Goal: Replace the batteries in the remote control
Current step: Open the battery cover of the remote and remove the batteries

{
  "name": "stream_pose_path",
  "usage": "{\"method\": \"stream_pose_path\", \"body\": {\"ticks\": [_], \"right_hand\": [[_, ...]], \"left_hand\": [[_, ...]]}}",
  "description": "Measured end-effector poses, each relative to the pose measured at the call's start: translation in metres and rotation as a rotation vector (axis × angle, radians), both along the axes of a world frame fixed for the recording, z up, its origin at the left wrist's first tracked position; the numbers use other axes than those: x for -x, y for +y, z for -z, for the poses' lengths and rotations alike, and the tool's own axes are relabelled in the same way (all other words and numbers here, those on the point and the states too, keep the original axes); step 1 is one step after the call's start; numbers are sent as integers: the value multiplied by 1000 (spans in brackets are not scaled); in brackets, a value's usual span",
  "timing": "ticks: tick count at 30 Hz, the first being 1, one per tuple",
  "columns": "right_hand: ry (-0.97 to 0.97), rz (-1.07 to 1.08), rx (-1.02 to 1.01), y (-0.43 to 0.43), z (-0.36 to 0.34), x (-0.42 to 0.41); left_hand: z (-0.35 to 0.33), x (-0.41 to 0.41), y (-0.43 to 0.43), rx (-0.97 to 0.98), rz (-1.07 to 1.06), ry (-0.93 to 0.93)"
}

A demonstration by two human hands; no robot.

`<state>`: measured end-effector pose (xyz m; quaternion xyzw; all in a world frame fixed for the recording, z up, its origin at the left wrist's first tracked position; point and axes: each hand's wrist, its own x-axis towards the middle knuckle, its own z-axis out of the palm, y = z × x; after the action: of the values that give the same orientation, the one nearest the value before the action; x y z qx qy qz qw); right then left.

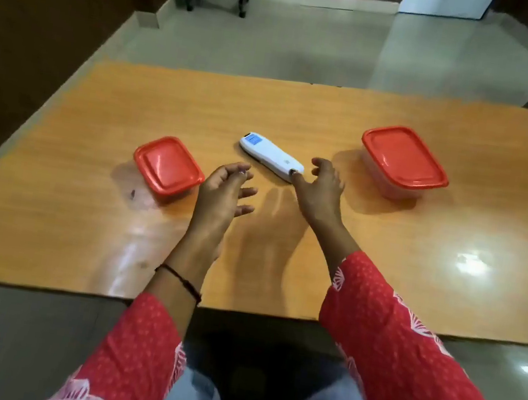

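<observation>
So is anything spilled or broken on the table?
Nothing looks spilled or broken. The remote lies slanted but whole, and both the small box and the big box have their red lids on. The only odd bit is a tiny dark speck on the table beside the small box.

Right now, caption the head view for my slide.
Right hand touches the white remote, left hand open nearby, between two red-lidded containers.

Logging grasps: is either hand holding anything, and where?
Nothing is held. The right hand seems to touch the remote control at its near end with the thumb; the left hand hovers empty.
</observation>
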<state>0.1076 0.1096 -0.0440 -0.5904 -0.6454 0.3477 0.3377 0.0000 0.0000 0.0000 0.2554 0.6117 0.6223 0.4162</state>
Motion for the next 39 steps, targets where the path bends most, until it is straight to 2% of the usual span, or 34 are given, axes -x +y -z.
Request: {"method": "stream_pose_path", "body": {"ticks": [5, 7, 9, 12, 18, 24, 28, 34, 39], "right_hand": [[-389, -73, 1, 43, 13, 33], [-479, -80, -54, 48, 21, 39], [-490, -72, -86, 42, 23, 39], [-338, -42, -42, 11, 19, 25], [225, -60, 124, -94, 8, -25], [453, -201, 229, -118, 10, -34], [688, -272, 398, -112, 11, -25], [786, -268, 461, -106, 16, -16], [745, -243, 380, -103, 21, -8]], "left_hand": [[34, 9, 23, 4, -45, -170], [43, 8, 27, -3, -70, -215], [49, 5, 25, -14, -78, -251], [51, -4, 17, -12, -59, -309], [47, -20, -16, -3, 20, -296], [52, -33, -41, -48, 130, -287], [51, -17, -32, -79, 192, -328], [56, -8, -24, -86, 282, -356], [56, -9, -23, -127, 257, -338]]}}
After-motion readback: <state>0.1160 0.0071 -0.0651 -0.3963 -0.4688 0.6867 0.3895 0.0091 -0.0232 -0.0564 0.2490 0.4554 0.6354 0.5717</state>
